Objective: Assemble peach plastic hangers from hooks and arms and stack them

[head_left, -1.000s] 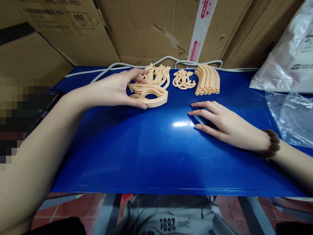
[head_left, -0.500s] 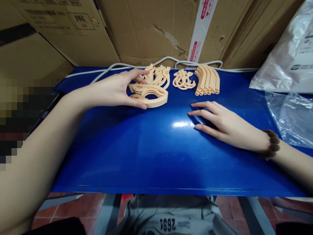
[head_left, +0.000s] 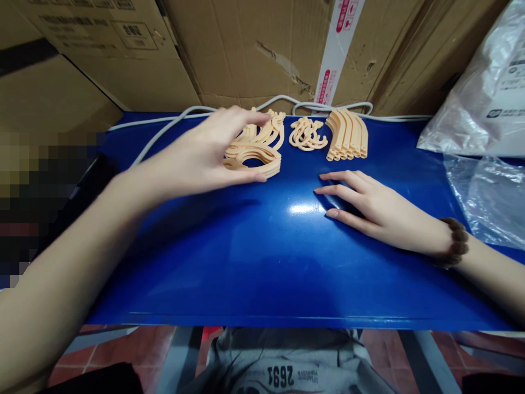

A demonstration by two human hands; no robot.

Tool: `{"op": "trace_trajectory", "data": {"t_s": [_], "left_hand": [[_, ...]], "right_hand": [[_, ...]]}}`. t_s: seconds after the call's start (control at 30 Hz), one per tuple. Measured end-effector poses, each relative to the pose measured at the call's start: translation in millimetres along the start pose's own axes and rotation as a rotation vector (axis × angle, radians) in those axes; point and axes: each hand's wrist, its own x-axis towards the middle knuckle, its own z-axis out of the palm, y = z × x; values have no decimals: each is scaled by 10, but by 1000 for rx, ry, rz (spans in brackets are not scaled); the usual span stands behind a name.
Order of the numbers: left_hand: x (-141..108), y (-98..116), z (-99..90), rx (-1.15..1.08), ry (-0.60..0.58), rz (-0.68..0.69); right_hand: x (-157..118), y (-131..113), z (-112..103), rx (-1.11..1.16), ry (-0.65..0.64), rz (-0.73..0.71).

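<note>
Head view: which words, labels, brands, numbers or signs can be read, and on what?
"2691", upside down, on the grey garment.
"合格证", framed, on the left cardboard box.
Too small or blurred: the other print on both, the red-and-white tape's markings, and the plastic bag's print.

I see smooth, satin-looking plastic in the pale stacked pieces and the curved lengths. My tabletop is smooth and glossy, with a bright glare. The cardboard behind looks matt and scuffed, the plastic bag thin and shiny, my wristband fuzzy.
</note>
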Motion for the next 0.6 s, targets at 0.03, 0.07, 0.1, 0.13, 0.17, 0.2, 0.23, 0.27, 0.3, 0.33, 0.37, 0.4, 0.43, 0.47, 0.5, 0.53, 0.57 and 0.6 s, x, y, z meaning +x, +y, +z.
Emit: {"op": "trace_trajectory", "data": {"t_s": [0.03,0.07,0.1,0.13,0.17,0.2,0.23,0.27,0.3,0.33,0.37,0.4,0.43,0.47,0.5,0.53,0.57,0.6], "left_hand": [[2,135,47,-6,11,40],[-3,271,110,-19,44,96],[-14,398,183,-10,-11,113],[-30,510,262,0,-64,132],[-48,601,339,13,-114,149],[-66,668,408,26,-141,155],[-81,711,465,41,-166,147],[-93,732,509,55,-177,144],[-100,735,537,63,-182,140],[-104,726,553,67,-186,138],[-104,711,559,67,-188,139],[-102,695,559,65,-189,140],[-99,682,555,64,-192,141],[-96,673,550,64,-195,143],[-93,669,546,64,-197,144],[-91,668,544,65,-197,145],[-89,670,543,65,-197,148],[-88,672,544,64,-198,151]], "right_hand": [[0,0,1,0,-2,-1],[0,-2,3,0,1,3],[-2,-3,5,-2,8,14],[-5,-5,6,-6,19,32],[-8,-7,8,-12,31,51],[-12,-8,8,-17,40,66],[-16,-8,7,-22,45,74],[-19,-8,4,-27,44,73],[-21,-8,1,-30,41,67],[-21,-7,-2,-34,37,62],[-20,-7,-5,-37,34,59],[-18,-7,-7,-38,31,58],[-15,-7,-9,-39,30,58],[-13,-8,-9,-39,31,59],[-12,-8,-8,-39,33,61],[-11,-9,-6,-39,38,62],[-12,-9,-3,-36,43,65],[-13,-9,1,-31,48,69]]}}
